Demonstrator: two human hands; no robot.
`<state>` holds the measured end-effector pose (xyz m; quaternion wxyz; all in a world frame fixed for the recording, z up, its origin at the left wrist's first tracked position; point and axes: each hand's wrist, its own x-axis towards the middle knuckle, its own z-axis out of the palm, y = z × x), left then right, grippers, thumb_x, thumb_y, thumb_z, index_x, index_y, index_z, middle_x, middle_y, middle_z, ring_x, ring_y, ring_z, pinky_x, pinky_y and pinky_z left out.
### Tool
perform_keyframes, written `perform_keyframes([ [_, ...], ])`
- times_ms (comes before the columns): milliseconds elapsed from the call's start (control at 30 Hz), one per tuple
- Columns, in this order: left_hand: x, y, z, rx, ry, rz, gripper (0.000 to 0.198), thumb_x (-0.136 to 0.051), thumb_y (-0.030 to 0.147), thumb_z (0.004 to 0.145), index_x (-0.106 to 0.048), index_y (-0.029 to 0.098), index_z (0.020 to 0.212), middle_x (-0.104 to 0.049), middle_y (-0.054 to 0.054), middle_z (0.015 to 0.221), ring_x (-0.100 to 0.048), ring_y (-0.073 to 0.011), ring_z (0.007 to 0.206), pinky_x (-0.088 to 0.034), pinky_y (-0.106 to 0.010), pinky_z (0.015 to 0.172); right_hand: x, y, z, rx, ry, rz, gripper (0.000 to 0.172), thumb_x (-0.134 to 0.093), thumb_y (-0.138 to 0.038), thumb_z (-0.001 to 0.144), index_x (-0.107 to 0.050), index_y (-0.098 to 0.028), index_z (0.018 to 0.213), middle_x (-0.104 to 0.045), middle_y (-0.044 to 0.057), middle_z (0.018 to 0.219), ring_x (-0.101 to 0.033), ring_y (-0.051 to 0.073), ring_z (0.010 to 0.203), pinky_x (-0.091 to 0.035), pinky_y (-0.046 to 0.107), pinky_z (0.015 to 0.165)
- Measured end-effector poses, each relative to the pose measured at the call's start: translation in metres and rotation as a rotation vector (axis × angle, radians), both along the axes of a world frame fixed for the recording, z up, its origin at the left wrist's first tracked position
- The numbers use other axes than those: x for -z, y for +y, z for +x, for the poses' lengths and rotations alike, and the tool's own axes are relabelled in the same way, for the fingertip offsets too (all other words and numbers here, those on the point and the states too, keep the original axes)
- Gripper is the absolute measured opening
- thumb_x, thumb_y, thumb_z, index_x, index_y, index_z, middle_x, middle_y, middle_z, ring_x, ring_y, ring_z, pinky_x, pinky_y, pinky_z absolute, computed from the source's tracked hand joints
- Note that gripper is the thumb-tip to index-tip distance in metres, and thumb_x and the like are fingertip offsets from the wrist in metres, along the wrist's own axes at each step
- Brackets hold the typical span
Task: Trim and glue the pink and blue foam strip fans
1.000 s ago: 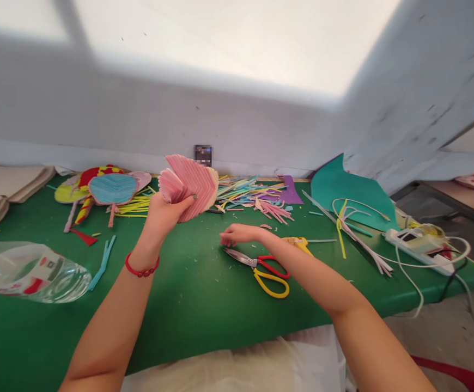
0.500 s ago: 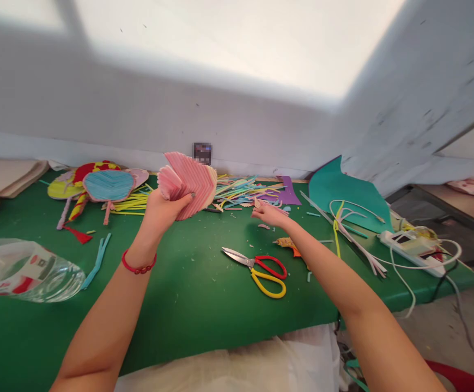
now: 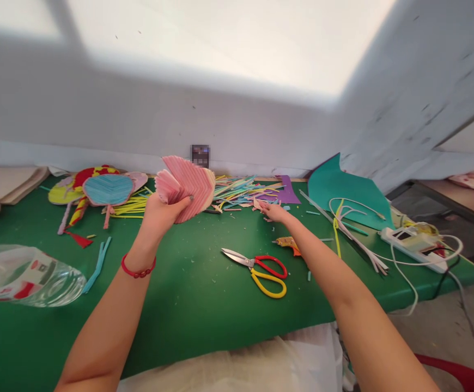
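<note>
My left hand [image 3: 166,213] grips pink ribbed fan-like pieces [image 3: 194,188] above the table, its thumb pressed across their front. One piece is broad with slanting ridges; the other is folded and smaller. Further right, my right hand [image 3: 274,212] reaches low to the table with its fingers stretched out and slightly apart. A small pale pink scrap [image 3: 257,203] lies at its fingertips; whether they touch is unclear. Nearer to me are scissors [image 3: 250,262] with one red and one yellow handle, blades apart. A glue gun [image 3: 288,243] lies partly behind my right forearm.
Loose coloured strips [image 3: 237,191] lie along the wall. Decorated fan shapes [image 3: 108,189] are at left, near a clear plastic bottle [image 3: 28,275]. Teal sheet [image 3: 347,190], white cables and a power strip [image 3: 412,247] occupy the right of the green table [image 3: 196,316].
My right hand has shifted slightly right, and its fingers look more stretched out than before. My left hand still holds the pink pieces, almost unmoved.
</note>
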<state>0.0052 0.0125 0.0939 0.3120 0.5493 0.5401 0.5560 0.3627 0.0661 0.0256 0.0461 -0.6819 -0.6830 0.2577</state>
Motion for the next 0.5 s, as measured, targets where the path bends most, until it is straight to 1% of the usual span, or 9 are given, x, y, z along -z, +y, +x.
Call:
perform_keyframes([
  [67, 0.0, 0.0, 0.0, 0.005, -0.007, -0.003, 0.038, -0.076, 0.036, 0.055, -0.068, 0.014, 0.084, -0.07, -0.006, 0.088, -0.064, -0.023, 0.083, -0.051, -0.033, 0.075, -0.001, 0.001, 0.007, 0.05, 0.013, 0.039, 0.039, -0.039, -0.04, 0.096, -0.068, -0.017, 0.108, -0.072, 0.012, 0.099, -0.064, 0.025, 0.098, -0.05, 0.033, 0.083],
  [133, 0.0, 0.0, 0.001, 0.002, -0.011, -0.009, 0.037, -0.076, 0.035, 0.054, -0.068, 0.014, 0.083, -0.07, -0.006, 0.088, -0.064, -0.0229, 0.083, -0.051, -0.033, 0.075, 0.002, -0.003, 0.001, 0.046, 0.055, 0.028, 0.038, -0.04, -0.04, 0.096, -0.067, -0.017, 0.108, -0.072, 0.01, 0.102, -0.065, 0.021, 0.095, -0.051, 0.029, 0.081],
  [200, -0.001, -0.001, 0.002, -0.006, -0.012, -0.018, 0.037, -0.076, 0.034, 0.053, -0.068, 0.014, 0.083, -0.07, -0.005, 0.089, -0.064, -0.023, 0.083, -0.051, -0.033, 0.075, 0.008, -0.011, -0.015, -0.016, 0.136, -0.05, 0.035, -0.043, -0.039, 0.095, -0.069, -0.017, 0.104, -0.072, 0.008, 0.102, -0.067, 0.016, 0.089, -0.052, 0.024, 0.077],
  [233, -0.001, -0.001, 0.003, -0.009, -0.012, -0.021, 0.038, -0.076, 0.034, 0.053, -0.068, 0.014, 0.084, -0.07, -0.006, 0.089, -0.064, -0.0232, 0.084, -0.051, -0.033, 0.075, 0.011, -0.014, -0.025, -0.056, 0.184, -0.111, 0.035, -0.045, -0.04, 0.094, -0.07, -0.016, 0.101, -0.073, 0.008, 0.099, -0.067, 0.014, 0.085, -0.053, 0.022, 0.075],
  [267, 0.0, -0.002, 0.003, -0.008, -0.01, -0.023, 0.038, -0.076, 0.034, 0.053, -0.068, 0.014, 0.084, -0.07, -0.006, 0.09, -0.064, -0.0234, 0.085, -0.051, -0.033, 0.075, 0.014, -0.017, -0.034, -0.097, 0.26, -0.209, 0.036, -0.046, -0.04, 0.094, -0.07, -0.015, 0.1, -0.073, 0.01, 0.098, -0.068, 0.014, 0.083, -0.053, 0.022, 0.074],
  [300, 0.0, -0.002, 0.003, -0.006, -0.009, -0.023, 0.038, -0.076, 0.034, 0.053, -0.068, 0.014, 0.085, -0.07, -0.006, 0.091, -0.064, -0.0236, 0.085, -0.051, -0.033, 0.076, 0.016, -0.018, -0.042, -0.102, 0.298, -0.262, 0.038, -0.047, -0.043, 0.093, -0.07, -0.013, 0.099, -0.073, 0.011, 0.097, -0.068, 0.015, 0.082, -0.054, 0.023, 0.074],
  [333, 0.0, -0.002, 0.003, -0.004, -0.006, -0.023, 0.038, -0.076, 0.034, 0.054, -0.068, 0.014, 0.085, -0.07, -0.006, 0.091, -0.064, -0.0238, 0.085, -0.051, -0.034, 0.076, 0.018, -0.018, -0.048, -0.073, 0.295, -0.27, 0.039, -0.049, -0.045, 0.092, -0.07, -0.012, 0.098, -0.073, 0.011, 0.094, -0.068, 0.015, 0.08, -0.054, 0.024, 0.074],
  [400, 0.0, -0.002, 0.002, 0.003, -0.002, -0.024, 0.039, -0.077, 0.034, 0.053, -0.068, 0.014, 0.085, -0.07, -0.007, 0.09, -0.065, -0.024, 0.085, -0.051, -0.034, 0.077, 0.017, -0.013, -0.048, 0.024, 0.243, -0.194, 0.041, -0.049, -0.046, 0.091, -0.069, -0.012, 0.101, -0.073, 0.013, 0.094, -0.068, 0.017, 0.082, -0.054, 0.025, 0.076],
  [500, -0.001, -0.001, 0.0, 0.004, -0.006, -0.027, 0.039, -0.077, 0.035, 0.053, -0.068, 0.014, 0.084, -0.07, -0.007, 0.089, -0.065, -0.0242, 0.085, -0.051, -0.035, 0.077, 0.009, -0.001, -0.025, 0.15, 0.152, -0.035, 0.042, -0.042, -0.041, 0.095, -0.062, -0.011, 0.118, -0.071, 0.014, 0.103, -0.065, 0.022, 0.097, -0.05, 0.031, 0.087],
])
